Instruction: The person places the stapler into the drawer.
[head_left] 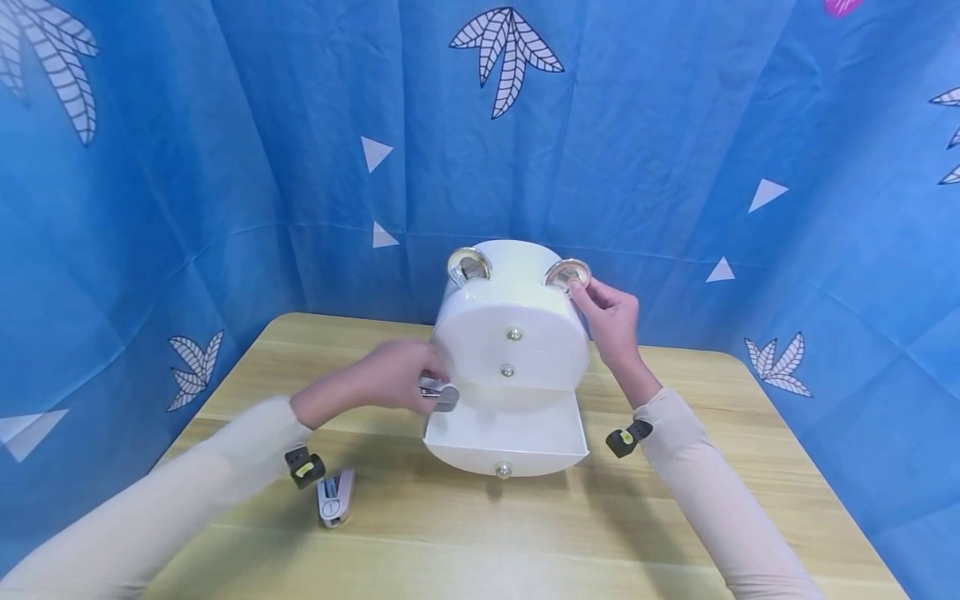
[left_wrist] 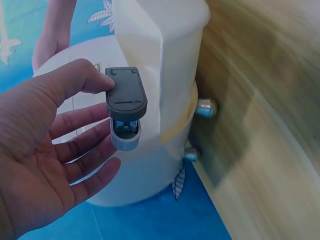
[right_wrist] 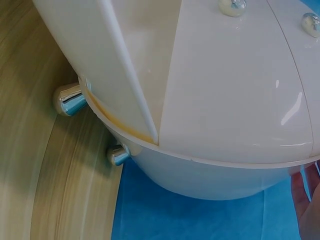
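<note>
A grey stapler [left_wrist: 126,92] is pinched between the thumb and fingers of my left hand [head_left: 393,375]. It is held at the left side of the pulled-out bottom drawer [head_left: 517,421] of a white rounded storage box [head_left: 465,342]. In the left wrist view the stapler's front end points away from the palm. My right hand [head_left: 615,321] grips the gold-rimmed ear [head_left: 567,272] at the box's top right, thumb in front and fingers behind. Only the edge of that hand shows in the right wrist view.
A pink and white stapler [head_left: 335,498] lies on the wooden table [head_left: 480,550] at the front left, near my left wrist. Two upper drawers with round knobs [head_left: 513,334] are closed. Short metallic feet [right_wrist: 70,99] carry the box. A blue curtain [head_left: 645,167] stands behind the table.
</note>
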